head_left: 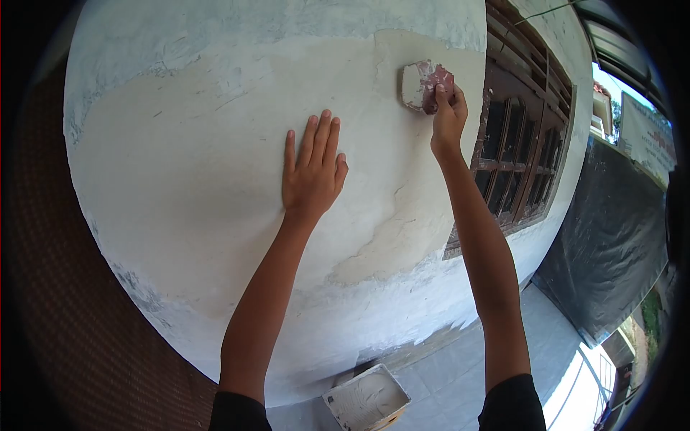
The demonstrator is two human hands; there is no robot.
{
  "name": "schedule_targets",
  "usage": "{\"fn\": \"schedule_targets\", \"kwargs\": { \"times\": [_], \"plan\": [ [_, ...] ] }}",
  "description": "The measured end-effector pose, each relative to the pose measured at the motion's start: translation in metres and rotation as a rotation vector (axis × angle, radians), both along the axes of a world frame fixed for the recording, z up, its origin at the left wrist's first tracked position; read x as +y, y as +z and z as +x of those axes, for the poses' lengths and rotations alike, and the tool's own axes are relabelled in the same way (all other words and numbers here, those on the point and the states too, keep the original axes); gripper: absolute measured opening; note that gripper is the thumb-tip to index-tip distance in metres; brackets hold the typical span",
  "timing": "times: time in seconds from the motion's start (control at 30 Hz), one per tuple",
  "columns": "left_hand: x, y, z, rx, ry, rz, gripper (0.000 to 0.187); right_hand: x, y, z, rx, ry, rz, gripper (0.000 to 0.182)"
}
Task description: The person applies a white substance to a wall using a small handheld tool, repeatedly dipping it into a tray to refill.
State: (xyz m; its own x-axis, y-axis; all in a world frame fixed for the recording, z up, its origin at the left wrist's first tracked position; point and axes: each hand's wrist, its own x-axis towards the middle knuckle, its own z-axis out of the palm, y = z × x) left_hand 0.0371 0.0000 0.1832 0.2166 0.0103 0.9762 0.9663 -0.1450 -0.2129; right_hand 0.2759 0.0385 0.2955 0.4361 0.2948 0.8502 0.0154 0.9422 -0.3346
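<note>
My left hand (313,169) lies flat against the wall (194,151), its fingers stretched out and holding nothing. Higher up and to the right, my right hand (450,118) grips a putty scraper (435,82), thumb on its near face. The scraper is a reddish flat piece, its left part coated in whitish putty, and it is at the wall's surface near the window. Beige putty covers much of the wall's middle, with a ragged darker patch (381,248) below my right hand.
A brown barred window (521,136) is set in the wall just right of my right hand. On the floor below stands a tray of white putty (366,397). Black sheeting (604,237) hangs at the right, and a brown woven surface (86,316) lies along the left.
</note>
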Motion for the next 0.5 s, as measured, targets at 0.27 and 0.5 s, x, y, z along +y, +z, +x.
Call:
{"fn": "schedule_targets", "kwargs": {
  "times": [0.27,0.5],
  "plan": [
    [-0.004,-0.01,0.0,0.002,0.013,-0.031,0.057,0.0,0.006,0.025,0.448,0.077,-0.14,0.024],
    [-0.002,-0.017,0.004,-0.018,0.029,-0.043,0.057,0.007,-0.013,0.022,-0.066,-0.083,-0.098,0.031]
  ]
}}
